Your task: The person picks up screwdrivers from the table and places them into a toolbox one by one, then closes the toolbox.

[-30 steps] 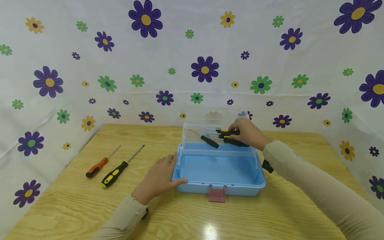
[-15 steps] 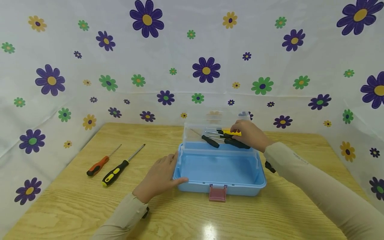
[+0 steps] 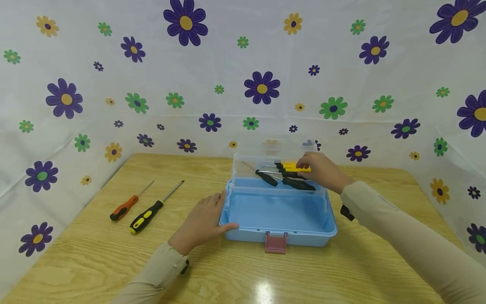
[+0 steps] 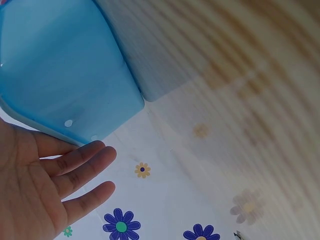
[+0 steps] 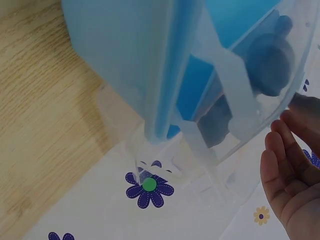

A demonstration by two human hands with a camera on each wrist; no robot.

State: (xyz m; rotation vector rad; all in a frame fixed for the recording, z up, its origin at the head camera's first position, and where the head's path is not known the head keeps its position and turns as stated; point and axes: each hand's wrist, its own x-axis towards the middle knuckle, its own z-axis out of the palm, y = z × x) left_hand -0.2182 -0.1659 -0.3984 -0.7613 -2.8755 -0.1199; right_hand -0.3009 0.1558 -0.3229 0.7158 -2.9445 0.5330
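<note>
A light blue toolbox (image 3: pixel 277 240) with a pink latch (image 3: pixel 275 243) stands with its lid up. My left hand (image 3: pixel 201 221) rests against its left side, thumb over the front rim; in the left wrist view the fingers are spread beside the blue wall. Behind the box's blue compartment, a clear tray (image 3: pixel 239 169) bears several screwdrivers with black or yellow handles. At the tray's right end, my right hand (image 3: pixel 322 169) pinches a black-handled screwdriver (image 3: pixel 294 174). In the right wrist view its curled fingers (image 5: pixel 272 170) are by the clear edge, a dark handle end (image 5: pixel 306 106) between them.
Two more screwdrivers lie on the wooden table (image 3: pixel 76 261) to the left: an orange and black one (image 3: pixel 124 208) and a larger black and yellow one (image 3: pixel 146 217). A white flowered cloth (image 3: pixel 152 76) hangs behind the table and at both sides.
My right hand has shifted slightly right and toward me among the handles. More of the yellow handles shows beside its fingers. My left hand stays against the box.
</note>
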